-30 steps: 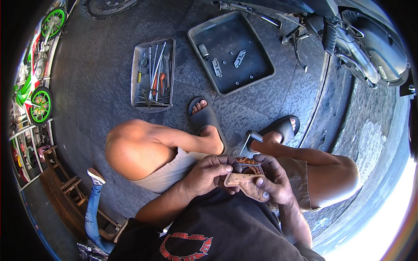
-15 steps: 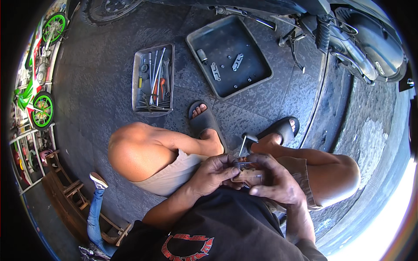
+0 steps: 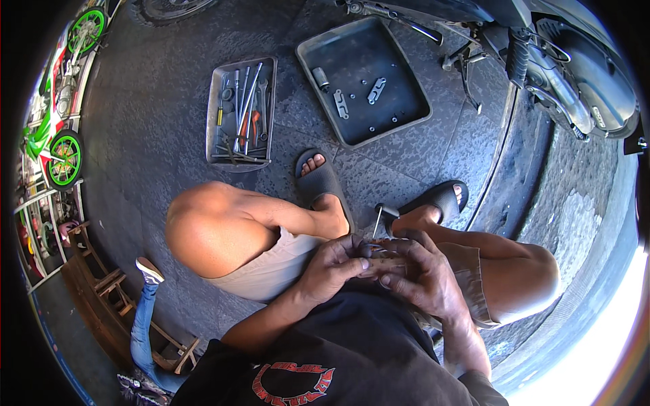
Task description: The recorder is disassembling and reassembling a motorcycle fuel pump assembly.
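Low in front of me, my two hands meet around a tan, worn-looking part (image 3: 383, 266), mostly hidden by fingers; its kind I cannot tell. My left hand (image 3: 336, 265) pinches its left end between thumb and fingers. From the other side my right hand (image 3: 424, 274) has thumb and curled fingers closed on it. Just beyond the fingertips a thin metal rod (image 3: 377, 225) slants up to a dark head (image 3: 386, 210) between my feet. Whether a hand touches that rod is unclear.
A grey tray (image 3: 241, 166) of wrenches, rods and orange-handled pliers lies ahead on the dark floor. Right of it, a black tray (image 3: 423, 116) holds two metal plates, a cylinder and small nuts. A motorcycle (image 3: 575, 74) stands at upper right. Someone's jeans-clad leg (image 3: 144, 325) and a wooden bench (image 3: 98, 314) are left.
My right fingers and thumb have shifted over the tan part, covering more of it. My left hand keeps its pinch. The trays appear slightly higher and further right in the picture.
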